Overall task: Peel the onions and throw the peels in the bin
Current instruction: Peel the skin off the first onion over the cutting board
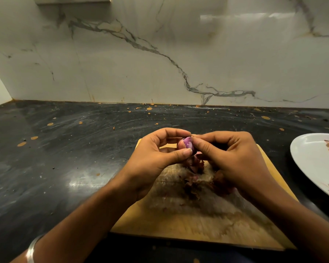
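One small purple onion (187,145), held above wooden cutting board (198,221), pinched by left hand (156,158) between thumb and curled fingers. Right hand (234,158) fingertips nipping skin at its top. Peeling under way, probably. Loose peels (196,179) heaped beneath; next, likely strip remaining skin. White plate (311,160) nearby; bin unseen.

I see dark countertop (65,149), orange-speckled; wooden cutting board (179,224) on it, white plate (311,158) at right edge.
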Available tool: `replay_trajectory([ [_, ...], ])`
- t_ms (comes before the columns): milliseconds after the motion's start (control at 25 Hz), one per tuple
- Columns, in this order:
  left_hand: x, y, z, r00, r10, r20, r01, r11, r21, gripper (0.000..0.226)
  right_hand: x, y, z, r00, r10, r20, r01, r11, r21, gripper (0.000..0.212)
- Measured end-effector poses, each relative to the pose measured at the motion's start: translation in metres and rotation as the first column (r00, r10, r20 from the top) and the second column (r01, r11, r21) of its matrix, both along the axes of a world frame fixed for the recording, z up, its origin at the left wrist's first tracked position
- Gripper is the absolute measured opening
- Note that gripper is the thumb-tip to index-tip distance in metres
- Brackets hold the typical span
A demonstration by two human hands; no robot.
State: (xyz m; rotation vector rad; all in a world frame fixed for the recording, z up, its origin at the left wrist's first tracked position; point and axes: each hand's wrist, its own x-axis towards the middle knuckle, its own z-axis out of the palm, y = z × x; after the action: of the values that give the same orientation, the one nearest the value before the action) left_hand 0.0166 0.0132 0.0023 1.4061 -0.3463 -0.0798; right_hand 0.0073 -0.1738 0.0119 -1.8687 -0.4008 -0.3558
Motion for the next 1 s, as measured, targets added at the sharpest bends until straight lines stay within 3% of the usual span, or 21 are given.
replay_trajectory([
  [200,-0.0007,-0.0012,0.0002,1.0,-0.001,-0.002,0.001,1.0,0.003,0.043,0.002,-0.0005,-0.0039,0.998,-0.001,0.064,-0.001,1.0,0.023,0.011],
  [480,-0.0021,-0.0028,0.0025,0.99,-0.138,-0.025,0.137,0.99,-0.018,0.041,0.0064,-0.0013,-0.0064,0.991,-0.121,0.063,0.12,0.992,0.025,0.011],
  [640,-0.0018,-0.0032,0.0034,0.998,-0.062,-0.004,0.062,0.998,-0.022,0.042,0.0063,0.0004,-0.0061,0.991,-0.115,0.068,0.113,0.993,0.033,0.009],
  [760,-0.0003,-0.002,0.0042,0.989,-0.128,-0.072,0.117,0.984,-0.131,0.04,0.0079,-0.0009,-0.0053,0.995,-0.096,-0.004,0.096,0.989,0.109,0.011],
  [1000,0.0026,-0.0016,0.0044,0.98,-0.15,-0.127,0.116,0.963,-0.244,0.034,0.0055,-0.0049,-0.001,0.986,-0.164,0.0,0.164,0.986,0.041,0.009],
])
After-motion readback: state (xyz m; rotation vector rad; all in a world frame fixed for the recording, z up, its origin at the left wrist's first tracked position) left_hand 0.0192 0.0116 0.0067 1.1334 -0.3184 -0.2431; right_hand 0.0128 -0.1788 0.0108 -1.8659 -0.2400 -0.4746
